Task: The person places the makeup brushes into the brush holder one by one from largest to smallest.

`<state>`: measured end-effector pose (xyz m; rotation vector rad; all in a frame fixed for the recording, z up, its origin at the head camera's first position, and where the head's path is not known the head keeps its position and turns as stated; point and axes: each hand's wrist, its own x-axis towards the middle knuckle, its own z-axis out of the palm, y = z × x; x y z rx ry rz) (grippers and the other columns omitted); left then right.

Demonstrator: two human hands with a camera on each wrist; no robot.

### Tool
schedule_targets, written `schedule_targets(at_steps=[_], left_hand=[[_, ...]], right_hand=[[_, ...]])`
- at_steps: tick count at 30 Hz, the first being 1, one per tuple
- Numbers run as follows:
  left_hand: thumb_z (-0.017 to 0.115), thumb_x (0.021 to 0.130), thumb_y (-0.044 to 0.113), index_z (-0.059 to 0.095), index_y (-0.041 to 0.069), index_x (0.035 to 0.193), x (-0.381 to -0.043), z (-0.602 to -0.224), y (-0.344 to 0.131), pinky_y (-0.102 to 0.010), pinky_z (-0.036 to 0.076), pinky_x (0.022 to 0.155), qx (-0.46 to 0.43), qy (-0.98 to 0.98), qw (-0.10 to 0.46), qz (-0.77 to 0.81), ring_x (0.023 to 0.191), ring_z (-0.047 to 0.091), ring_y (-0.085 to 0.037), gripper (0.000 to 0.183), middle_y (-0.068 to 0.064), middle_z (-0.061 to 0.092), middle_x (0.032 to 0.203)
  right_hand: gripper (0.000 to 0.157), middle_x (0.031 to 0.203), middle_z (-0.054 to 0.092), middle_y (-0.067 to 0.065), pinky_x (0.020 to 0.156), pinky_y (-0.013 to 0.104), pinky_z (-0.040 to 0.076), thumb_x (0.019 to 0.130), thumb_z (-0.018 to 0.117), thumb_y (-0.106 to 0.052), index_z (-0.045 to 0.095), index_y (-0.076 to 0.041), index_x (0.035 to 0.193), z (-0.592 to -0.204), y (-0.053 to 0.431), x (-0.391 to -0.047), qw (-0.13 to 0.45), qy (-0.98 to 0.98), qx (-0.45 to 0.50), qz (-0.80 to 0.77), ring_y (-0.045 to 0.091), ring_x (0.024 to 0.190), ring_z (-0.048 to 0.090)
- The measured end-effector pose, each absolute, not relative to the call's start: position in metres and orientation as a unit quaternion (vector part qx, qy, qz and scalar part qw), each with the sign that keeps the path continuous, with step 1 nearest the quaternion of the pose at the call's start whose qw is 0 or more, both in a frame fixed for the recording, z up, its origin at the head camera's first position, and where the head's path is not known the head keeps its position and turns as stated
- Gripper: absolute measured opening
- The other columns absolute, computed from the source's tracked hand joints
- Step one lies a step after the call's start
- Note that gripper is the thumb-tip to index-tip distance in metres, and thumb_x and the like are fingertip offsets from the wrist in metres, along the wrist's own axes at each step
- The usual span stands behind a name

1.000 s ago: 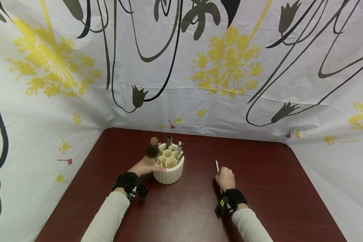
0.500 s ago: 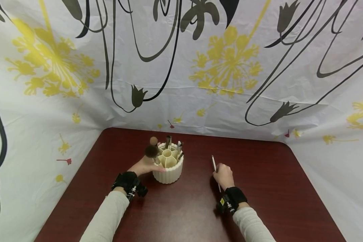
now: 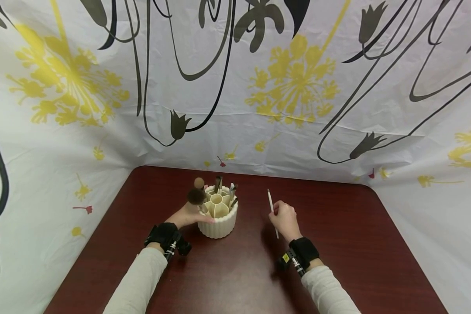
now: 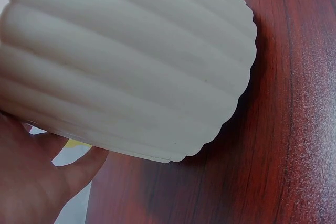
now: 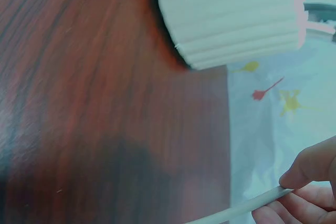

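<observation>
A cream ribbed brush holder (image 3: 219, 228) with divided compartments stands upright on the table. My left hand (image 3: 188, 216) grips its left side, thumb across the front; in the left wrist view the ribbed wall (image 4: 126, 72) fills much of the picture. Several makeup brushes stand in the holder, among them a dark fluffy brush (image 3: 196, 196) and a tan-headed one (image 3: 199, 183). To the right, my right hand (image 3: 286, 220) pinches a slim white makeup brush (image 3: 271, 201) between thumb and fingers, tilted and apart from the holder. Its bristles are too small to make out.
The dark red-brown table (image 3: 235, 279) has rounded far corners. A white cloth (image 3: 219, 96) with yellow and grey flower prints hangs behind and at both sides. Each wrist wears a black strap with a small camera.
My right hand has raised the slim brush off the table and moved it up and left, nearer the holder. My left hand and the holder have stayed in place.
</observation>
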<state>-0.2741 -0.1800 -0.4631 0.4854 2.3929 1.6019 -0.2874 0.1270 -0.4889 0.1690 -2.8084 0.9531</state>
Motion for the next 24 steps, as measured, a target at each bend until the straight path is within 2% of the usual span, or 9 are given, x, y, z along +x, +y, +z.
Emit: schedule_targets(at_steps=[12, 21, 24], left_hand=[[0.078, 0.068, 0.009, 0.003, -0.003, 0.144, -0.274, -0.465, -0.181, -0.042, 0.038, 0.089, 0.167, 0.816, 0.111, 0.543, 0.097, 0.045, -0.028, 0.107, -0.027, 0.03, 0.138], [0.078, 0.068, 0.009, 0.003, -0.002, 0.144, -0.274, -0.465, -0.181, -0.051, 0.03, 0.099, 0.166, 0.814, 0.112, 0.546, 0.12, 0.035, -0.036, 0.107, -0.027, 0.021, 0.143], [0.079, 0.068, 0.01, 0.004, -0.002, 0.144, -0.274, -0.465, -0.181, -0.052, 0.029, 0.1, 0.164, 0.816, 0.111, 0.543, 0.122, 0.032, -0.037, 0.107, -0.027, 0.02, 0.144]], right_hand=[[0.014, 0.08, 0.062, 0.011, 0.055, 0.03, 0.049, 0.078, 0.061, -0.001, 0.058, 0.0, 0.092, -0.463, 0.111, -0.281, 0.113, -0.923, 0.107, 0.353, 0.018, 0.065, 0.059], [0.014, 0.078, 0.06, 0.008, 0.057, 0.027, 0.046, 0.08, 0.06, 0.0, 0.057, -0.001, 0.093, -0.447, 0.098, -0.278, 0.142, -0.91, 0.152, 0.358, 0.015, 0.066, 0.056], [0.013, 0.076, 0.06, 0.008, 0.055, 0.026, 0.045, 0.079, 0.061, 0.0, 0.055, -0.001, 0.09, -0.442, 0.094, -0.278, 0.157, -0.904, 0.169, 0.36, 0.015, 0.064, 0.055]])
